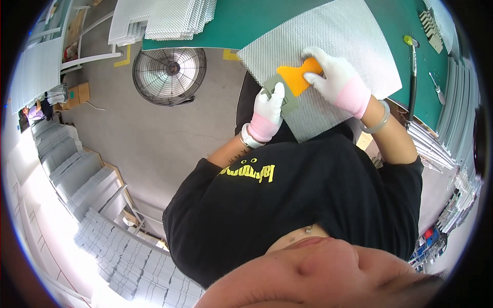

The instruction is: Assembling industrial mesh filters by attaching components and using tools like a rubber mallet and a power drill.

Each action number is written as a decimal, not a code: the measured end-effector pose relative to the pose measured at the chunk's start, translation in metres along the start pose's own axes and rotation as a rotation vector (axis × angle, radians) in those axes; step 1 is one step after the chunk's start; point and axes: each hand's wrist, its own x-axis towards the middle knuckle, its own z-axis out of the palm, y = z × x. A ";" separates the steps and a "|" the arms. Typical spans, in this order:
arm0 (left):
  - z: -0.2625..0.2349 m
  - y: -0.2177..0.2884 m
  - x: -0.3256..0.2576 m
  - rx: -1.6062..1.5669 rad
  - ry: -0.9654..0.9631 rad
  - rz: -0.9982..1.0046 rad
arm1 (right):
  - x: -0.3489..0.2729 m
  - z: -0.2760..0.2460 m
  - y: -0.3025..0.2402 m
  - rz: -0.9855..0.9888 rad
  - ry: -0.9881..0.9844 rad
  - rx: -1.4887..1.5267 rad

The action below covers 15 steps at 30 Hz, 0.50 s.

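Green flat worktop (pixel 231 25), upper part of the view; grey floor (pixel 138 133) below its near edge. On the floor, off the worktop's left corner: round wire-caged fan (pixel 170 77) with silvery blades. Pale stacked panels (pixel 92 185) along the room's left side.

Left end of worktop: stack of white mesh sheets (pixel 172 20). Right end: hammer (pixel 413 72), yellow-green head, black handle reaching to the near edge; small screwdriver (pixel 437 88) with a pale handle; beige notched piece (pixel 431 31) towards the far edge.

Large silver-grey mesh sheet (pixel 354 41) covers the middle of the worktop, one corner overhanging the near edge toward the body.

Left hand (pixel 268 110), white glove with pink cuff: closed on a grey-green rectangular plate (pixel 289 102), thumb on top, at the sheet's left edge. Right hand (pixel 334 82), gloved likewise: grips an orange flared scraper (pixel 297 79) between thumb and fingers, over the sheet. Scraper's wide end meets the plate in view; contact cannot be told.
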 end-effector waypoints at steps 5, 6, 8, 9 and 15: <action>0.002 0.001 -0.002 0.044 0.005 -0.017 | 0.000 -0.002 0.002 0.035 -0.034 0.083; 0.002 0.000 -0.001 0.045 0.003 -0.018 | 0.001 -0.003 0.004 0.029 -0.043 0.143; -0.001 -0.003 0.000 -0.017 -0.029 -0.048 | -0.004 -0.001 0.006 0.024 -0.048 0.202; -0.003 -0.006 0.001 -0.016 -0.032 -0.045 | -0.007 0.003 0.008 0.023 0.035 0.214; -0.012 -0.011 0.001 -0.107 0.070 -0.057 | -0.035 -0.054 0.054 0.297 0.752 0.424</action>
